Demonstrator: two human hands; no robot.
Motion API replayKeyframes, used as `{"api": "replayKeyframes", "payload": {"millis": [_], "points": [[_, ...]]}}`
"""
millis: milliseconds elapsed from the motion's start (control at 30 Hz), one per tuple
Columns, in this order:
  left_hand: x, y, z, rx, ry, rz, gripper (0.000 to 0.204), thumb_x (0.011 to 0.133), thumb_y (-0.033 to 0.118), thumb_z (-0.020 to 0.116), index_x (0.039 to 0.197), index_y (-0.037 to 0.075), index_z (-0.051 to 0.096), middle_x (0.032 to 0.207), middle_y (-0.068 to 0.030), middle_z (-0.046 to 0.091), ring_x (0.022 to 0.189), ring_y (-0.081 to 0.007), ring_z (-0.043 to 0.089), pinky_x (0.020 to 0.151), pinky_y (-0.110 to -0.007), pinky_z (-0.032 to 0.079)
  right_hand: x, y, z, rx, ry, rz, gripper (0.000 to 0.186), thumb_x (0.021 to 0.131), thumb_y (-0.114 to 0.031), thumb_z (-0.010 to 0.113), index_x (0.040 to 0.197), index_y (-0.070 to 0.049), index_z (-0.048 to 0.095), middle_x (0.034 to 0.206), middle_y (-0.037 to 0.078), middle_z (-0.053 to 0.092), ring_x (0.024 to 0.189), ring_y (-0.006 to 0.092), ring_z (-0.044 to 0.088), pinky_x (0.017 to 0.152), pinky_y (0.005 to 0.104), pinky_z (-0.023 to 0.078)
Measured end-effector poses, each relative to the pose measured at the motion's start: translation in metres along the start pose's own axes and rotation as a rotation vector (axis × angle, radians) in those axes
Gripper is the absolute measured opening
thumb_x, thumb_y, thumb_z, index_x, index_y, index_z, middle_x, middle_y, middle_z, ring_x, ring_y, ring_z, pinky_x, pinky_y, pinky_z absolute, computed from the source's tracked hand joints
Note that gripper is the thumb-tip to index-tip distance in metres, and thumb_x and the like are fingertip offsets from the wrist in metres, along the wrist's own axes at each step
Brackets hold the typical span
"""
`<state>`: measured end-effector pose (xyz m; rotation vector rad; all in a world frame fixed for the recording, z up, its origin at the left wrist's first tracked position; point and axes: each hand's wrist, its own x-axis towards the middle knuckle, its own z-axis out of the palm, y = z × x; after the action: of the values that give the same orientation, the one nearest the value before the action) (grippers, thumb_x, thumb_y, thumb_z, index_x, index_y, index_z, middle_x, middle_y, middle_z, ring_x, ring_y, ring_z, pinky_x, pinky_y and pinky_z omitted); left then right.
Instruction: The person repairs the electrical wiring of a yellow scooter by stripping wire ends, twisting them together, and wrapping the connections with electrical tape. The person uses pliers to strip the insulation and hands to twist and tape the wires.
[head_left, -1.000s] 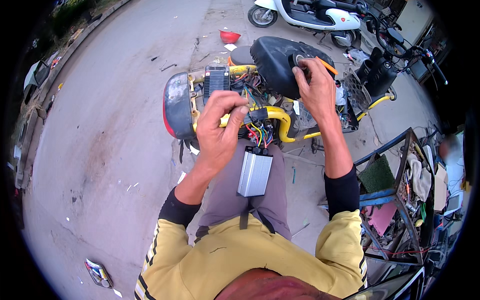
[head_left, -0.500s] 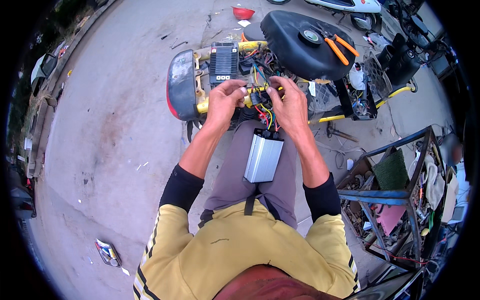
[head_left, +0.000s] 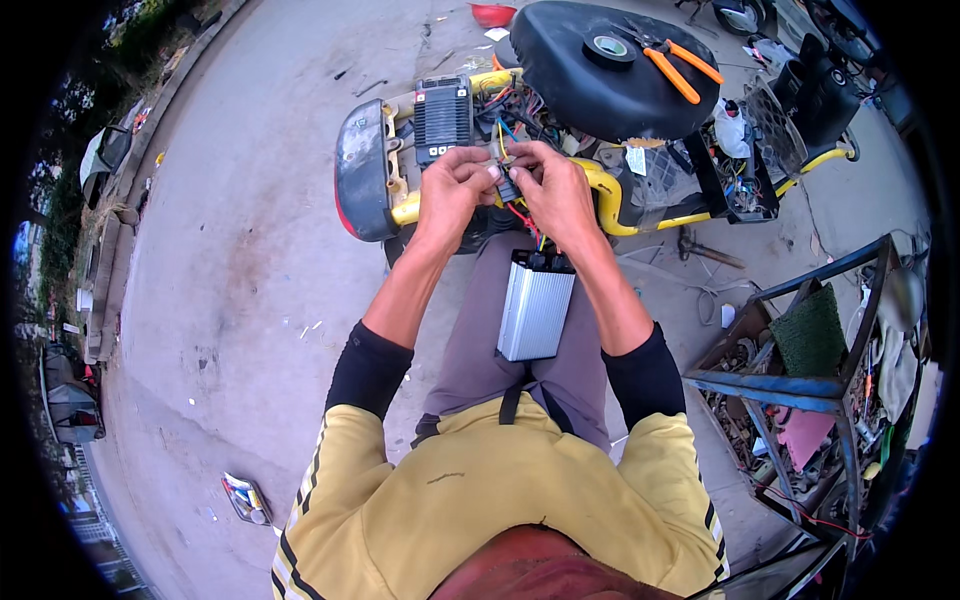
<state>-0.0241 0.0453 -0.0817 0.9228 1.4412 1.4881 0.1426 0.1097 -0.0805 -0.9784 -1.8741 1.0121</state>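
Observation:
My left hand (head_left: pixel 449 198) and my right hand (head_left: pixel 552 192) meet over the yellow frame of a stripped electric scooter. The fingers of both are closed in a pinch around a small black wiring connector (head_left: pixel 508 188), which they partly cover. Red, yellow and blue wires run from it down to a silver finned controller box (head_left: pixel 535 312) lying on my lap between the thighs. More coloured wires (head_left: pixel 503 138) rise beyond the fingertips into the scooter's harness. Just past my left hand sits a black finned unit (head_left: pixel 443 115) on the frame.
A black seat (head_left: pixel 600 75) carries orange-handled pliers (head_left: pixel 678 68) and a roll of black tape (head_left: pixel 610 49). To the right, a hammer (head_left: pixel 710 248) lies on the ground by a metal rack (head_left: pixel 770 385) full of scrap. A small tray (head_left: pixel 246 498) is at lower left.
My hands have drawn closer together, and the right one has shifted left onto the connector. The view has turned slightly, so the surroundings sit differently.

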Motion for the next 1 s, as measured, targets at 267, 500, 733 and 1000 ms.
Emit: {"api": "replayKeyframes", "payload": {"millis": [267, 500, 733, 1000], "points": [[0.002, 0.005, 0.011, 0.210, 0.061, 0.061, 0.027, 0.096, 0.004, 0.078, 0.119, -0.005, 0.069, 0.093, -0.0077, 0.077, 0.082, -0.0116, 0.072, 0.068, -0.027, 0.059, 0.001, 0.004, 0.003, 0.004, 0.040, -0.002, 0.025, 0.096, -0.008, 0.075, 0.120, -0.002, 0.075, 0.108, 0.017, 0.082, 0.098, 0.0350, 0.080, 0.087, 0.0454, 0.061], [0.014, -0.012, 0.011, 0.405, 0.142, 0.182, 0.029, 0.094, 0.004, 0.076, 0.120, -0.005, 0.069, 0.093, -0.0102, 0.078, 0.081, -0.0149, 0.073, 0.068, -0.029, 0.060, -0.005, 0.006, 0.007, 0.010, 0.086, -0.081, 0.024, 0.096, -0.008, 0.076, 0.119, -0.006, 0.068, 0.106, 0.014, 0.079, 0.096, 0.0373, 0.078, 0.082, 0.0485, 0.059], [-0.004, 0.002, 0.005, 0.111, 0.119, 0.100, 0.022, 0.101, -0.001, 0.069, 0.122, -0.001, 0.066, 0.100, -0.0064, 0.076, 0.087, -0.0107, 0.071, 0.070, -0.028, 0.062, -0.025, 0.003, 0.008, -0.115, 0.175, -0.256, 0.022, 0.093, -0.007, 0.078, 0.114, -0.009, 0.070, 0.116, 0.011, 0.065, 0.101, 0.0354, 0.072, 0.081, 0.0490, 0.057], [-0.001, -0.005, -0.022, 0.465, -0.062, 0.511, 0.014, 0.101, -0.004, 0.069, 0.113, 0.000, 0.074, 0.115, -0.0053, 0.070, 0.093, -0.0090, 0.066, 0.071, -0.026, 0.058, -0.022, 0.006, 0.017, -0.304, 0.234, -0.325, 0.020, 0.087, -0.006, 0.081, 0.101, -0.006, 0.067, 0.107, 0.011, 0.061, 0.100, 0.0338, 0.069, 0.080, 0.0490, 0.056]]}}
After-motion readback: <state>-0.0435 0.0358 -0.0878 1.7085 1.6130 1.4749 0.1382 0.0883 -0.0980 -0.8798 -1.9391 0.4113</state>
